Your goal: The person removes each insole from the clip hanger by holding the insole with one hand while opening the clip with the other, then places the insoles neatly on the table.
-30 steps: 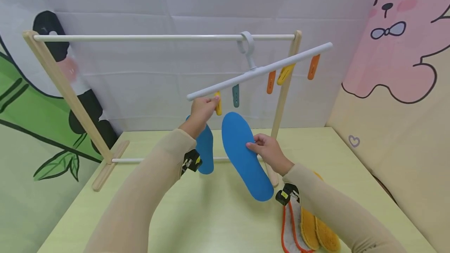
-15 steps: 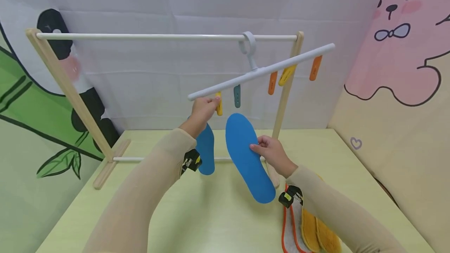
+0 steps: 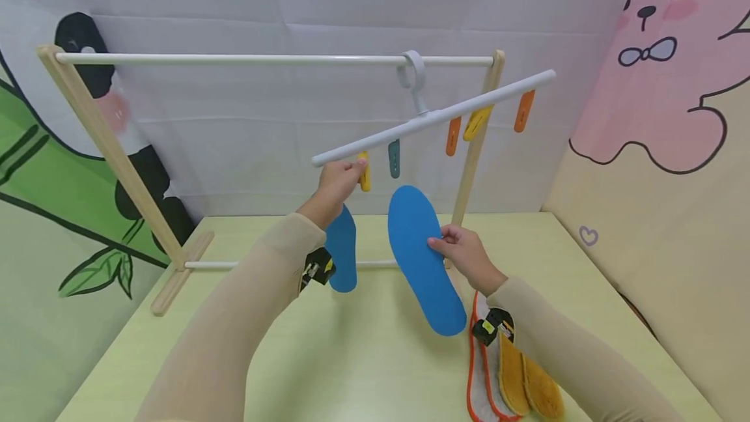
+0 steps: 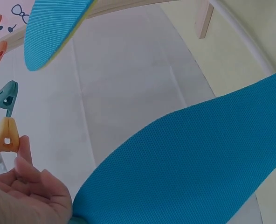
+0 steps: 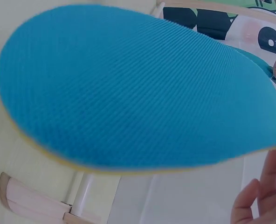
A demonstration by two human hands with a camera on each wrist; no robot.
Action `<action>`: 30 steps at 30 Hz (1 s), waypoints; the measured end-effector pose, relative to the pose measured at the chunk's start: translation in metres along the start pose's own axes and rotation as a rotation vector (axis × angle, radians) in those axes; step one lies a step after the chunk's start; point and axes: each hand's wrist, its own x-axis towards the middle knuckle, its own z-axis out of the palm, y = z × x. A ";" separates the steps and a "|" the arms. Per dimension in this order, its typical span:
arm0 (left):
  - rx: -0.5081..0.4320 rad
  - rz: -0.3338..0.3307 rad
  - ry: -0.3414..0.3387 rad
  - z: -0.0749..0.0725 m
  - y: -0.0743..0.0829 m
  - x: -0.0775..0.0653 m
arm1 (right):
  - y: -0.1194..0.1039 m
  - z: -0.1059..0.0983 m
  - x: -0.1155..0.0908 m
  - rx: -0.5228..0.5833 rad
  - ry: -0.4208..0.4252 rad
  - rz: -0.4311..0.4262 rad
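Note:
My left hand [image 3: 336, 184] pinches a yellow clothespin [image 3: 365, 174] near the lower end of a tilted white hanger [image 3: 422, 122]. Between thumb and fingers, my right hand [image 3: 469, 257] holds a blue insole [image 3: 418, 253] by its right edge. The insole leans, its upper end below a teal clothespin [image 3: 394, 159] and apart from it. A second blue insole [image 3: 344, 253] hangs behind my left wrist, its top hidden by the hand in the head view. In the left wrist view this hanging insole [image 4: 184, 163] passes close beside the left hand, a bit of teal clip showing at its end.
The hanger hooks on the white top bar [image 3: 252, 59] of a wooden rack. Orange clothespins [image 3: 453, 136] and another yellow one [image 3: 477, 123] sit on its raised right half. Grey insoles with red edging [image 3: 479, 376] and fuzzy mustard insoles [image 3: 541, 388] lie on the table by my right forearm.
My right hand has shifted a little to the right with the blue insole, which now stands farther from the yellow clothespin. The left hand keeps its pinch in the same place.

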 end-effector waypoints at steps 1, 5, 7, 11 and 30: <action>-0.002 -0.002 -0.001 0.000 0.000 0.000 | 0.000 -0.001 0.000 0.004 0.000 -0.002; 0.010 -0.005 0.000 0.000 0.001 -0.001 | -0.001 -0.004 -0.002 0.007 -0.008 -0.006; 0.006 -0.005 0.002 -0.001 0.002 -0.002 | -0.001 -0.007 -0.003 0.004 -0.006 -0.009; -0.012 0.000 0.002 -0.002 0.003 -0.002 | 0.001 -0.013 -0.006 0.003 0.005 -0.013; 0.020 -0.002 -0.022 -0.005 0.003 -0.005 | 0.008 -0.028 -0.013 -0.026 0.024 0.063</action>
